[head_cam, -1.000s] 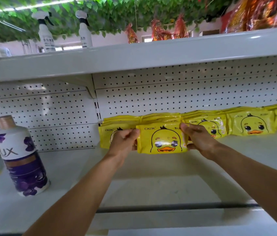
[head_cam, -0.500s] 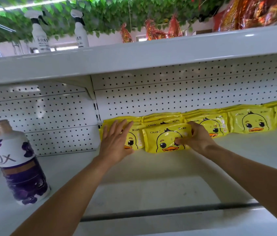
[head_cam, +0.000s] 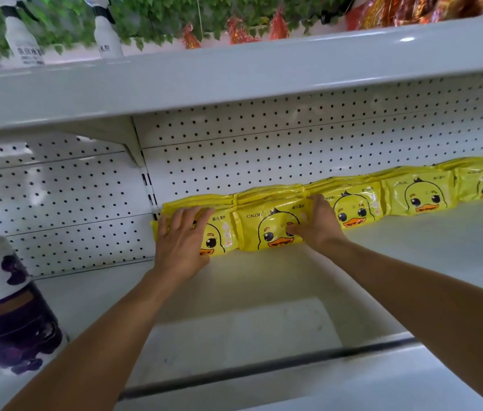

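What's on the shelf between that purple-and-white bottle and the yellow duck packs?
Nothing stands there: in the head view, only bare white shelf runs from the purple-and-white bottle to the leftmost duck pack, which the left hand rests on.

- Single head-worn wide-angle view is looking forward and slightly down into the lower shelf (head_cam: 412,262).
- It is sitting close: yellow packs (head_cam: 418,197) at arm's reach, mid-frame.
- Upper shelf (head_cam: 234,75) is crossing the top, tilted.
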`<state>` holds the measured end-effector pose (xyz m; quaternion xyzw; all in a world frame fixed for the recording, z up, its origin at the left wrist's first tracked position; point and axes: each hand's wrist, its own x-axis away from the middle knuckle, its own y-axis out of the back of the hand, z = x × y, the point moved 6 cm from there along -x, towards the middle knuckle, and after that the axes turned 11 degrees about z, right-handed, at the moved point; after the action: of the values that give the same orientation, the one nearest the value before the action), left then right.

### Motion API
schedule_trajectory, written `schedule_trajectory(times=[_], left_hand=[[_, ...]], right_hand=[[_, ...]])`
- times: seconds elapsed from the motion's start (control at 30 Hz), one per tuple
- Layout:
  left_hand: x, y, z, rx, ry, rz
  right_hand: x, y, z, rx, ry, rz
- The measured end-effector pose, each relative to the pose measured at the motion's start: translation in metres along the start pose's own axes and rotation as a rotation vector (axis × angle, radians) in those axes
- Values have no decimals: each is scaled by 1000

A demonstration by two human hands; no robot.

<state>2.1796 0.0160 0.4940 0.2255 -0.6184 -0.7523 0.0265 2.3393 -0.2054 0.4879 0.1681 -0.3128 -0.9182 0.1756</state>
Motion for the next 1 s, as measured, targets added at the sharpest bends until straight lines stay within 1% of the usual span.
schedule_trajectory(times=[0.17, 0.27, 0.33, 0.43, 0.57, 0.77, 0.8, 0.87, 1.0], left_hand=[[0, 12, -10, 75, 9, 63], [2, 32, -36, 177, -32, 29], [7, 47, -68, 286, -76, 0], [19, 67, -128, 421, -137, -28], [36, 83, -223, 515, -232, -45], [70, 99, -380, 647, -409, -72], [79, 100, -418, 665, -448, -68], [91, 102, -459, 699, -506, -66], [119, 98, -566, 769, -641, 10]], right_hand=[[15, 15, 4, 246, 37, -41], [36, 37, -3, 347, 106, -14], [54, 59, -13, 395, 159, 3], [88, 105, -31, 463, 215, -31], [138, 181, -69, 564, 212, -87], [221, 297, -155, 612, 97, -190], [242, 320, -177, 623, 61, -205], [265, 344, -202, 633, 42, -224], [319, 399, -270, 704, -120, -225]])
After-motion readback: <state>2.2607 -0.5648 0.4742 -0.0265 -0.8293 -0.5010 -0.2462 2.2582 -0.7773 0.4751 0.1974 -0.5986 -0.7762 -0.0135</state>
